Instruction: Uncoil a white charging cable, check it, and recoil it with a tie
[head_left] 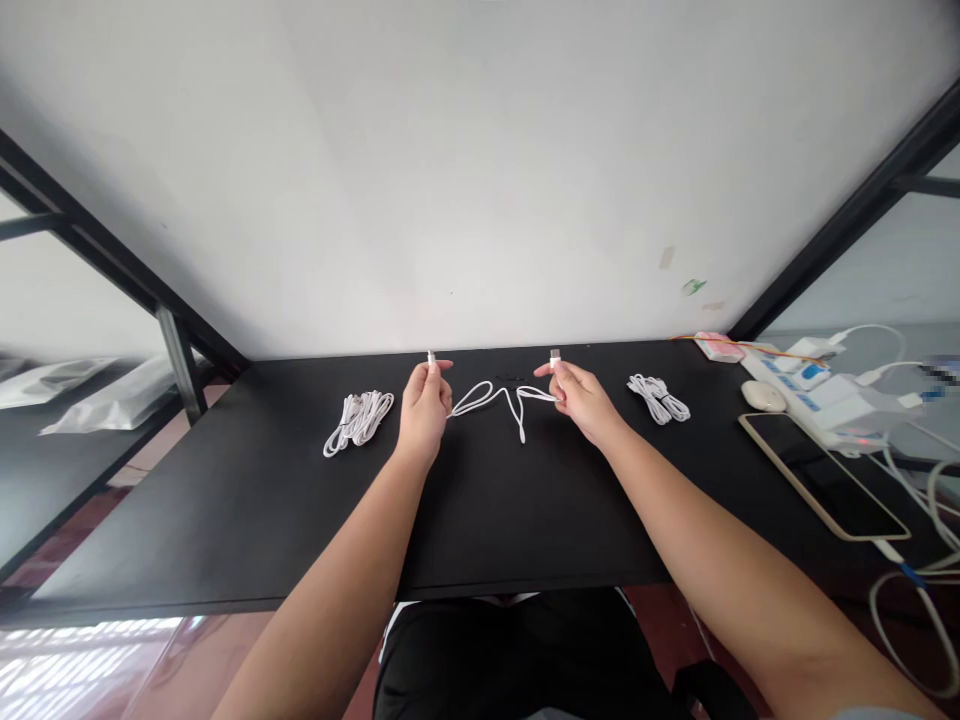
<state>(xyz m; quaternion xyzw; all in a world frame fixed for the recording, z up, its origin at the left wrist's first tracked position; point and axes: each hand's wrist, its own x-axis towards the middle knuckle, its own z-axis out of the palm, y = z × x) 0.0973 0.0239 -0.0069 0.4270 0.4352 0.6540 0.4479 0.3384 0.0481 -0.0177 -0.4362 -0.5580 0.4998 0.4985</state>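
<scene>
A white USB cable point(520, 415) lies loosely looped on the black table between my hands. My left hand point(426, 405) is closed on one end of it, with a small plug pointing up above the thumb. In my right hand point(579, 395) the other end is pinched, its wider metal-tipped plug facing the wall. Left of my left hand rests a bundle of white cable point(360, 420) bound with a dark tie. A second white cable bundle point(658, 398) sits to the right of my right hand.
On the right stand a power strip point(787, 378) with several chargers, a white mouse-like object point(764, 396) and a phone point(825, 475) plugged into a cable. A pink-and-white item point(718, 346) is by the wall. Black metal frames point(178, 360) flank the table point(225, 500).
</scene>
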